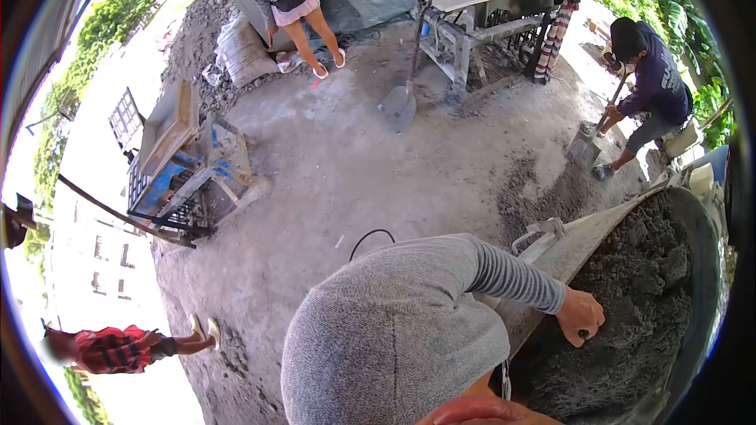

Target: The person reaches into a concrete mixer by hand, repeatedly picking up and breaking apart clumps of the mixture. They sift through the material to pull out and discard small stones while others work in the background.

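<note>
Right hand (580,316): curling shut around a small dark handle (583,334), knuckles up, resting on the grey mix (638,299) just inside the near rim of the mixer drum (703,267).
Right sleeve (512,275): grey with dark stripes, reaching across the drum's rim from the lower middle of the view.
Left hand (480,412): only a blurred reddish strip is showing at the bottom edge; I cannot tell whether it is spread or closed, or what it is touching.
Grey mix: filling the drum, heaped and crumbly, rising toward the far rim at the right edge of the view.
Drum edge: a pale sloping chute (583,236) is running up along the left rim, with a metal bracket (543,230) sitting at its top.
Open ground: bare concrete floor (354,157) is spreading wide to the left of the drum; a thin black cable (370,236) is curving over it just beyond the shoulder.
Person with shovel (650,86): bending at the floor's far right edge, well apart from the drum.
Block press (181,157): standing at the floor's left edge.
Second press (480,8): standing at the far edge, a spade (403,94) leaning beside it.
Other people: one standing at the far edge (287,0), one in red at the lower left (118,346).
</note>
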Motion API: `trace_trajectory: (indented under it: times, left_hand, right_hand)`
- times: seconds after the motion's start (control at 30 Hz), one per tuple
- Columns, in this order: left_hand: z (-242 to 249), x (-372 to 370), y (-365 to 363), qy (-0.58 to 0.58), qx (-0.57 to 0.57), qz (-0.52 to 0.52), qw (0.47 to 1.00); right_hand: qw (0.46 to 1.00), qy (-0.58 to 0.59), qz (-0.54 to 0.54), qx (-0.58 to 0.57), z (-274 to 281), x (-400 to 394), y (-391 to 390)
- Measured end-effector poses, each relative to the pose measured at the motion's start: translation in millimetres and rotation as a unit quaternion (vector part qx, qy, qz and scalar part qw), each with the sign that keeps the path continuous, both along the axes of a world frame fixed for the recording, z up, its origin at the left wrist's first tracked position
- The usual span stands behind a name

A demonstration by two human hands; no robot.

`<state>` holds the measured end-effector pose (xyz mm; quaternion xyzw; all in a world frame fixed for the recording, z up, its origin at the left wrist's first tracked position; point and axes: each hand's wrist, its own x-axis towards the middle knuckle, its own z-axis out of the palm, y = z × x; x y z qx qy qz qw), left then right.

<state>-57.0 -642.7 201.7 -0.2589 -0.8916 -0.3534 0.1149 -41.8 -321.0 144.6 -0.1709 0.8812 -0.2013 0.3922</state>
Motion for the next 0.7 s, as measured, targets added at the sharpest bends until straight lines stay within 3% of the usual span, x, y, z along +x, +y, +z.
trace_trajectory:
  times: [0.07, 0.27, 0.6, 0.7]
  left_hand:
    - [1, 0, 3, 0.143, 0.085, 0.069, 0.984]
    - [25, 19, 2, 0.27, 0.065, 0.091, 0.956]
    - [25, 21, 3, 0.197, 0.133, 0.062, 0.969]
    - [28, 23, 0, 0.098, 0.145, 0.032, 0.984]
  right_hand:
    - [1.0, 0.002, -0.004, 0.004, 3, -1, -2]
    - [1.0, 0.007, -0.017, 0.007, 10, -1, -8]
    - [0.998, 0.002, -0.065, 0.019, 16, 17, -11]
    - [0.996, -0.006, -0.086, 0.019, 17, 31, -14]
